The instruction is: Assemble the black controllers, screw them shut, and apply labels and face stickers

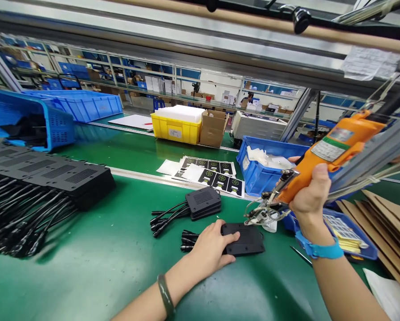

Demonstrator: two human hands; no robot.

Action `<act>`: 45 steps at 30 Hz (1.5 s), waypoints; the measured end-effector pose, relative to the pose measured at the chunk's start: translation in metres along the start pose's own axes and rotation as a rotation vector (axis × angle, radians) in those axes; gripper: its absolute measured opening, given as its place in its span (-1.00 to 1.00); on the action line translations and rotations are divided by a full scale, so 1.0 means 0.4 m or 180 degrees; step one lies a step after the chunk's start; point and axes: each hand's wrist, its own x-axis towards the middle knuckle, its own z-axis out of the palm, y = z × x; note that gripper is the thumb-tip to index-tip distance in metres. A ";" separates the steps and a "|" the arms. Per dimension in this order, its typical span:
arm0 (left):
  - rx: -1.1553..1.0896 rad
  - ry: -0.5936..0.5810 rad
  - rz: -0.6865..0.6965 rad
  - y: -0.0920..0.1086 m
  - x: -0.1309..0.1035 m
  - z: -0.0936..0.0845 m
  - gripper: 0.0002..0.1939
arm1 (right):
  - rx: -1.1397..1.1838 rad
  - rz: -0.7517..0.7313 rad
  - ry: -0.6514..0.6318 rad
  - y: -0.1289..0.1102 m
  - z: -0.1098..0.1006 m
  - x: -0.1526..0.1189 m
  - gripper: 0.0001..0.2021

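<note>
My left hand (213,245) grips the cable end of a flat black plastic case (245,240) lying on the green bench, fingers over its top and near edge. Short black cables (188,240) stick out to its left, partly hidden by the hand. My right hand (312,191) is wrapped round an orange electric screwdriver (330,147), hung from above and tilted. The driver's metal front end (263,209) is over the case's far right corner; I cannot tell whether its tip touches. A small stack of similar cases (204,201) with cables lies just behind.
Many cabled black cases (53,174) line the left side. Printed label sheets (213,174), a blue bin (256,171) and a yellow bin (176,129) stand behind. At right are a blue tray (370,252), cardboard sheets (387,232) and a thin metal tool (300,255).
</note>
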 end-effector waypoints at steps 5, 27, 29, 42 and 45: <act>-0.0019 -0.0021 -0.0014 0.001 0.002 0.003 -0.32 | -0.0081 0.0038 0.0000 0.021 -0.004 -0.010 -0.57; -0.0005 -0.0176 -0.0031 0.012 0.000 -0.014 -0.28 | -0.0063 -0.0515 0.0031 -0.146 0.085 0.010 -0.58; -0.0011 -0.0184 -0.0042 0.014 0.000 -0.016 -0.28 | 0.0027 -0.0349 0.0031 -0.117 0.092 0.001 -0.53; -0.0080 -0.0028 0.0007 0.006 0.005 -0.001 -0.26 | 0.0019 0.0199 -0.0281 -0.004 0.091 -0.058 -0.57; -0.0089 -0.0002 0.0012 0.003 0.007 0.003 -0.26 | -0.0040 0.0192 -0.0318 -0.002 0.098 -0.061 -0.58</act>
